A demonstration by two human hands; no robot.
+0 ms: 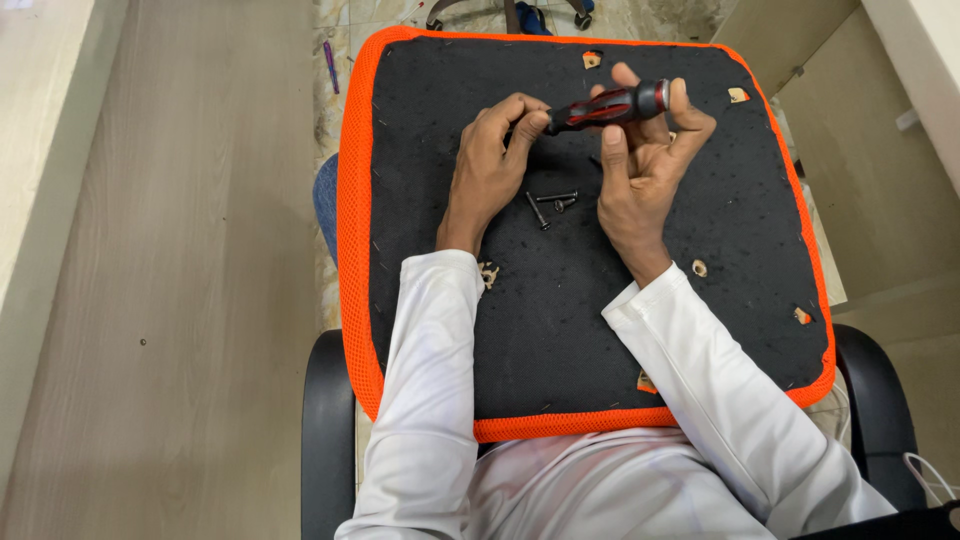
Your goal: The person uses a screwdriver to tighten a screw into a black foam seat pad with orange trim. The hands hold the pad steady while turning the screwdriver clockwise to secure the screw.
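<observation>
Both hands grip a screwdriver over an upturned seat cushion.

The right hand [640, 165] wraps the black-and-red screwdriver [605, 107] handle; the left hand [492, 165] pinches its tip end. A slip could jab fingers, or nudge the loose dark screws [552, 204] lying between the wrists off the black, orange-edged cushion [560, 330].

Upturned orange-edged black fabric chair seat pad [560, 330] lies across the lap between the black plastic armrests [328, 430], loose dark metal screws [552, 203] on it between left hand [490, 170] and right hand [640, 160], red-and-black-handled screwdriver [605, 107] spanning both hands behind the screws
</observation>
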